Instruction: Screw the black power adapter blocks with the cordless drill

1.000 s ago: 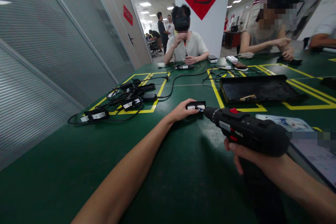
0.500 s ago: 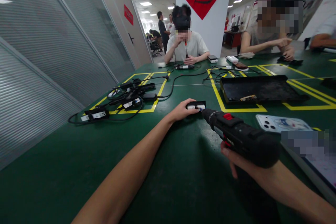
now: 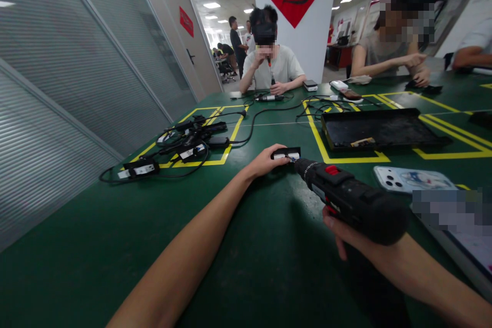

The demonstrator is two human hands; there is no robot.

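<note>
My left hand (image 3: 268, 161) grips the left end of a small black case with white parts inside (image 3: 294, 154), lying on the green table (image 3: 238, 246). Its thumb presses along the near side. In my right hand (image 3: 342, 233) is a black and red cordless drill (image 3: 346, 195), held by its handle, with the fingers wrapped round it. The drill points away from me and to the left, and its bit meets the white part of the case near my left thumb. The exact contact of the bit is too small to make out.
Black adapters and tangled cables (image 3: 192, 138) lie at the left. A shallow black tray (image 3: 384, 130) stands at the right. Nearer me are a light blue phone (image 3: 413, 179) and a blurred-out flat device (image 3: 457, 230). Two people sit across the table, their hands busy.
Almost nothing differs. The view has shifted very slightly; both hands, the black case and the drill keep their places.
</note>
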